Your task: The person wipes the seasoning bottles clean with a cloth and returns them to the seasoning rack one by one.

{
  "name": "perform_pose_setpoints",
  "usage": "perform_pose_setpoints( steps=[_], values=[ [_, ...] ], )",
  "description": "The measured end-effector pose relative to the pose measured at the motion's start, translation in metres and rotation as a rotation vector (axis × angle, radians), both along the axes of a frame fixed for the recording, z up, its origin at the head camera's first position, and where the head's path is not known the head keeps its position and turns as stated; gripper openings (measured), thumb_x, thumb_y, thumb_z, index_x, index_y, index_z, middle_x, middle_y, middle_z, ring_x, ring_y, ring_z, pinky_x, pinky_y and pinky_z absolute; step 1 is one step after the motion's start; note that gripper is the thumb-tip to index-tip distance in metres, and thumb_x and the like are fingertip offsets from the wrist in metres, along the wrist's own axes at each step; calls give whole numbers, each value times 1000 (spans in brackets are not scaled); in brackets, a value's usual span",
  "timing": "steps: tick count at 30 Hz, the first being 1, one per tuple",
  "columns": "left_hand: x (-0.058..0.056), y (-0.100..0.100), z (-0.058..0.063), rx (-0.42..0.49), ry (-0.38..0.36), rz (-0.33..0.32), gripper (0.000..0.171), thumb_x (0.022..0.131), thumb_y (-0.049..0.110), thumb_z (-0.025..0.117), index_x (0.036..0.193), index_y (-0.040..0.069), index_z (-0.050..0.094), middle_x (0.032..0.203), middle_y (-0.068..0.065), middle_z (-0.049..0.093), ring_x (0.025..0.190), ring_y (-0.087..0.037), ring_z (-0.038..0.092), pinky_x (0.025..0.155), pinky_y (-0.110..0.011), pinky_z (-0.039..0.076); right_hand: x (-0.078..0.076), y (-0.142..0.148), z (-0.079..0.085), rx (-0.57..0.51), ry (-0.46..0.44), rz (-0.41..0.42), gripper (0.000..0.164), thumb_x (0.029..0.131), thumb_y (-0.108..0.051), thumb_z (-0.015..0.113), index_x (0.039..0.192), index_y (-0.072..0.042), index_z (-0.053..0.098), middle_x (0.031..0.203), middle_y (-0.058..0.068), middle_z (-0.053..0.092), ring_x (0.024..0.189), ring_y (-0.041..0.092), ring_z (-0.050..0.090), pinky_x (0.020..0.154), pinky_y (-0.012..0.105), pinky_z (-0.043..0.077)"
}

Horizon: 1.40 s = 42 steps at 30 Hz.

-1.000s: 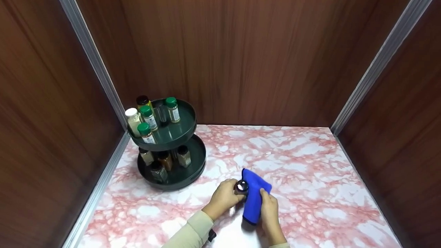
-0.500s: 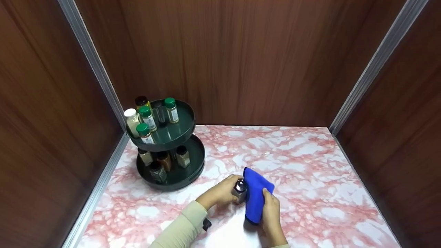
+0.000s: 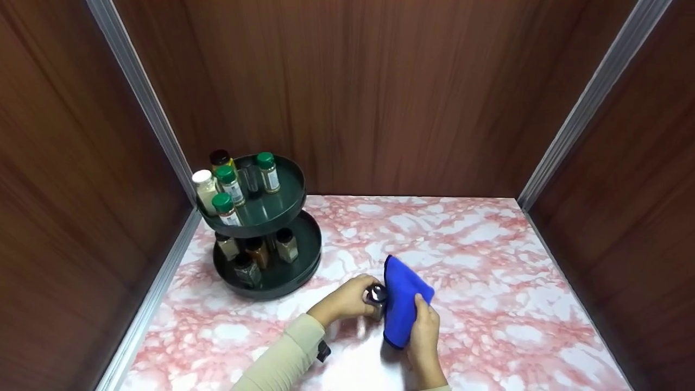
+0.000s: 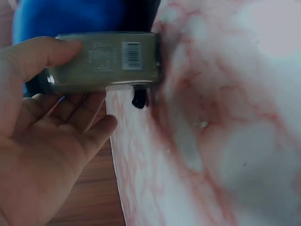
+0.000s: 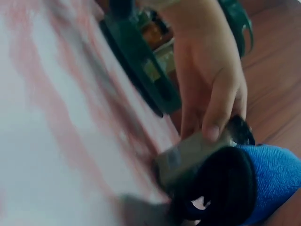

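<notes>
A square spice jar (image 4: 106, 59) with a barcode label on one flat side is pinched between thumb and fingers of my left hand (image 3: 346, 297). Its shiny black cap (image 3: 377, 293) faces up toward the head camera. My right hand (image 3: 425, 332) holds a blue cloth (image 3: 404, 298) with black edging, thumb on top of it. The cloth stands right against the jar's right side and hides part of it. In the right wrist view the left thumb lies along the jar near its cap, and the cloth's folded edge overlaps the jar's lower side.
To the back left stands a dark green two-tier turntable rack (image 3: 315, 255). Its upper tier holds green-capped jars (image 3: 230, 184), a white-capped bottle (image 3: 206, 190) and a dark-capped bottle; several black-capped jars (image 3: 286, 244) stand below. Wood-look panels enclose the pink marbled tabletop (image 3: 461, 255).
My left hand has shifted slightly left and up in the head view with the jar, whose tilt has varied. The cloth in my right hand has moved slightly up.
</notes>
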<state>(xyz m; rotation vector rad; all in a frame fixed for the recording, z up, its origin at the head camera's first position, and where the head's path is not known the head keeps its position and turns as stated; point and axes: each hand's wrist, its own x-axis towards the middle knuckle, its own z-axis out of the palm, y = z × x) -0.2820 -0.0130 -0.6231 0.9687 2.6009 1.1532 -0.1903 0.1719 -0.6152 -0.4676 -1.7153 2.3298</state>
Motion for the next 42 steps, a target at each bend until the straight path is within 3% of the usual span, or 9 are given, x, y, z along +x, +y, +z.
perform_pose_setpoints(
  steps=[7, 11, 14, 17, 20, 27, 32, 38, 42],
  values=[
    [12, 6, -12, 58, 90, 112, 44, 71, 21, 81, 113, 13, 69, 110, -1, 64, 100, -13, 61, 93, -26, 50, -8, -13, 16, 14, 91, -8, 42, 107, -32, 50, 109, 6, 69, 87, 6, 75, 77, 17, 71, 73, 32, 60],
    [19, 11, -19, 116, 107, 186, 40, 72, 23, 82, 109, 14, 69, 103, -1, 64, 92, -10, 57, 84, -25, 51, -20, -17, 1, 38, 53, 29, 47, 108, -34, 49, 118, 8, 67, 96, 10, 76, 85, 18, 73, 78, 31, 59],
    [24, 15, -23, 131, 112, 218, 43, 72, 23, 80, 113, 12, 70, 104, -6, 67, 93, -16, 61, 84, -25, 51, -22, -16, -17, 69, -13, 29, 49, 108, -34, 49, 122, 10, 65, 102, 14, 76, 86, 17, 72, 78, 29, 58],
    [28, 19, -25, 131, 104, 227, 46, 73, 24, 78, 117, 10, 70, 108, -8, 69, 98, -23, 65, 87, -26, 52, -14, -13, -27, 117, -72, 16, 48, 107, -33, 50, 120, 10, 66, 100, 13, 76, 84, 14, 70, 77, 26, 57],
    [30, 20, -23, 128, 98, 238, 45, 74, 25, 79, 117, 10, 71, 108, -9, 71, 100, -25, 65, 89, -28, 52, -4, -8, -21, 153, -99, 10, 46, 106, -30, 50, 111, 12, 69, 91, 12, 76, 77, 14, 69, 72, 27, 56],
    [26, 17, -15, 84, 127, 238, 37, 71, 23, 82, 104, 8, 73, 98, -9, 71, 86, -13, 60, 79, -25, 51, 1, 2, 19, -28, -26, 72, 44, 107, -31, 49, 119, 8, 63, 97, 9, 75, 88, 19, 72, 82, 33, 59],
    [23, 14, -11, 49, 105, 218, 34, 70, 21, 84, 99, 9, 73, 95, -8, 71, 81, -7, 56, 74, -22, 48, -20, 2, 9, -118, 22, 111, 39, 107, -29, 48, 123, 5, 61, 98, 4, 74, 90, 16, 71, 84, 31, 59],
    [24, 16, -8, 28, 90, 244, 35, 72, 22, 85, 102, 11, 73, 96, -4, 73, 83, -9, 62, 78, -23, 51, -27, -2, -30, 91, -68, 115, 45, 108, -32, 48, 118, 6, 68, 96, 5, 75, 84, 12, 69, 80, 26, 56],
    [24, 16, -6, 27, 79, 230, 32, 71, 20, 86, 99, 11, 73, 94, -6, 73, 80, -9, 61, 75, -22, 50, -15, 4, -21, 180, -128, 116, 41, 106, -31, 51, 98, 3, 73, 81, 6, 74, 73, 16, 68, 71, 29, 56]
  ],
)
